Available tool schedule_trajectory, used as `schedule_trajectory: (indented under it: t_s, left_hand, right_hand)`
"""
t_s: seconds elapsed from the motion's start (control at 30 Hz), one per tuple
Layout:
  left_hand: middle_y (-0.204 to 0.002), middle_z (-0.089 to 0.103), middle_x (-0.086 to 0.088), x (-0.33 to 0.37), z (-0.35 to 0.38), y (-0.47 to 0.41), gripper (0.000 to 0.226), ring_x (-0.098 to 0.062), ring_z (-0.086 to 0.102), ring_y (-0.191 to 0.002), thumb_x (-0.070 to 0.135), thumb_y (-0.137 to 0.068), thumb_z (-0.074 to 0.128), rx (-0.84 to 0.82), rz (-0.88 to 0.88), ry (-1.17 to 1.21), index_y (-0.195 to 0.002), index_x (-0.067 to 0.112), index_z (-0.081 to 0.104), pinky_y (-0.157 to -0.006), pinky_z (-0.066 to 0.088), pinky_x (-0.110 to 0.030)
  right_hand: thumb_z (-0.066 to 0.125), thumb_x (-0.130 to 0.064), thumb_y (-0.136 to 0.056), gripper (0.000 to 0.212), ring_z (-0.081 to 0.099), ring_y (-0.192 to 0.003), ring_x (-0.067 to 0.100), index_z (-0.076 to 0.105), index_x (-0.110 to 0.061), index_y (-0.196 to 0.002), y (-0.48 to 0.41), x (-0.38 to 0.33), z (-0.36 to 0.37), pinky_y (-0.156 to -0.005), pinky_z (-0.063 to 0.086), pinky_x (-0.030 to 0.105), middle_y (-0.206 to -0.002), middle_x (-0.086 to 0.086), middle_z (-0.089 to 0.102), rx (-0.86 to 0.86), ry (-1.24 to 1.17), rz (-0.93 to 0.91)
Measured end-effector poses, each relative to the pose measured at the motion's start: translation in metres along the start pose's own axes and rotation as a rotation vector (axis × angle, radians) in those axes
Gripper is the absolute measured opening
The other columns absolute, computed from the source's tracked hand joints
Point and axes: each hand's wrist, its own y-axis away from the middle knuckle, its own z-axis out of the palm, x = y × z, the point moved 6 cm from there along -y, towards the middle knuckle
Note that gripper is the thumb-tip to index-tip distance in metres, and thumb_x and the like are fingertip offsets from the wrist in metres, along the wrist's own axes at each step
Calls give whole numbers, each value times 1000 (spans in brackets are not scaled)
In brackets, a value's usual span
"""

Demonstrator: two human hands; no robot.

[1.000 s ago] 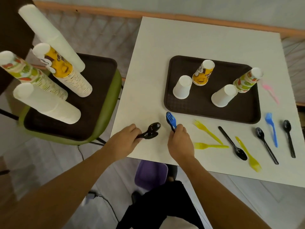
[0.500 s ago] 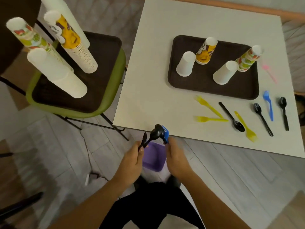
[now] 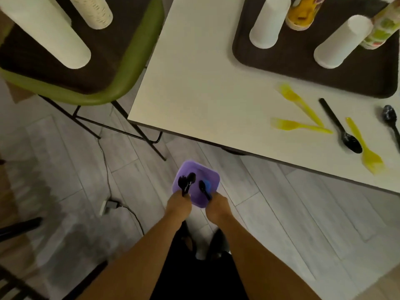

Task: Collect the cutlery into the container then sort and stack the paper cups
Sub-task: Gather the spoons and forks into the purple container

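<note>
Holding cutlery in both hands, the person bends over a purple container (image 3: 213, 175) that sits low by the floor, in front of the feet and near the table's corner. The left hand (image 3: 178, 205) pinches two black pieces (image 3: 187, 182) by their handles, with their heads above the container's opening. The right hand (image 3: 217, 205), just beside it, pinches a black spoon (image 3: 203, 188) together with a blue piece (image 3: 208, 184), also over the opening.

Farther away, on the white table (image 3: 205, 83), lie three yellow forks (image 3: 299, 103). A second black spoon (image 3: 342, 128) lies between them, and a third black spoon (image 3: 390, 120) at the right edge of view. Behind these a brown tray (image 3: 281, 61) carries two white cups (image 3: 269, 22) turned upside down, a yellow cup (image 3: 303, 14) and a fruit-patterned cup (image 3: 381, 29). To the left, a green chair (image 3: 129, 61) holds another tray (image 3: 32, 68) with tall cup stacks (image 3: 47, 33).
</note>
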Motion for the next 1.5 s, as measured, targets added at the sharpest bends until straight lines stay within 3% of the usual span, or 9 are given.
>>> schedule_trajectory:
  t_s: [0.17,0.23,0.33,0.57,0.67,0.83,1.13,1.37,1.5]
  left_hand:
    - [-91,68,-20,-2,31,-45,38,-30,64,-77,34,-104,49,1,-22,91,-103,0,67,-70,55,-40]
    - [-96,65,-13,2,39,-56,52,-22,61,-78,50,-102,48,-23,-39,98,-113,2,63,-64,51,-34]
    - [-130,59,-8,6,42,-67,55,-21,59,-110,52,-103,43,-52,58,143,-141,12,46,-85,44,-28]
    - [-116,60,2,10,-9,-32,38,-7,60,-90,51,-101,45,51,379,-192,-130,29,55,-74,50,-22]
    - [-102,62,18,32,-32,9,9,4,63,-83,43,-99,54,121,502,-89,-104,47,60,-57,45,-6]
    - [-94,66,26,93,-64,88,18,12,61,-92,30,-97,59,176,663,59,-92,48,60,-67,45,0]
    - [-88,63,19,232,-64,167,10,7,62,-80,38,-98,55,65,908,-25,-106,42,59,-61,42,-4]
    - [-74,70,0,307,1,178,20,-20,69,-65,27,-94,60,-38,830,-172,-113,32,57,-71,60,-44]
    - [-79,69,-2,327,49,175,46,-24,67,-74,26,-93,58,-45,774,-284,-134,42,49,-78,59,-43]
  right_hand:
    - [40,-11,-105,19,62,-80,22,58,-8,-104,-51,8,17,-49,51,17,-94,11,63,29,-156,108]
    - [37,-30,-109,35,64,-106,30,49,-11,-135,-70,6,23,-86,59,35,-120,15,62,-24,-115,37]
    - [23,-54,-107,64,39,-144,38,14,-21,-161,-84,13,21,-117,24,65,-157,12,40,-27,104,-21]
    - [28,-45,-110,51,56,-125,33,33,-19,-153,-52,20,-25,-100,50,44,-143,15,54,82,-155,-93]
    - [32,-40,-111,42,57,-109,23,41,-22,-148,-23,8,-46,-84,45,30,-139,12,56,117,-210,-118]
    - [41,-28,-109,32,54,-98,13,55,-22,-137,38,-33,-92,-69,39,13,-134,7,61,190,-213,-192]
    - [50,-18,-102,23,70,-92,19,71,-13,-111,135,-81,-229,-90,54,40,-100,1,75,356,-325,-378]
    - [50,-7,-97,24,68,-85,23,68,-19,-107,136,-32,-350,-77,54,34,-97,4,72,613,-424,-336]
    - [49,-3,-97,29,62,-94,22,70,-18,-110,104,2,-402,-79,43,26,-106,6,66,673,-166,-317]
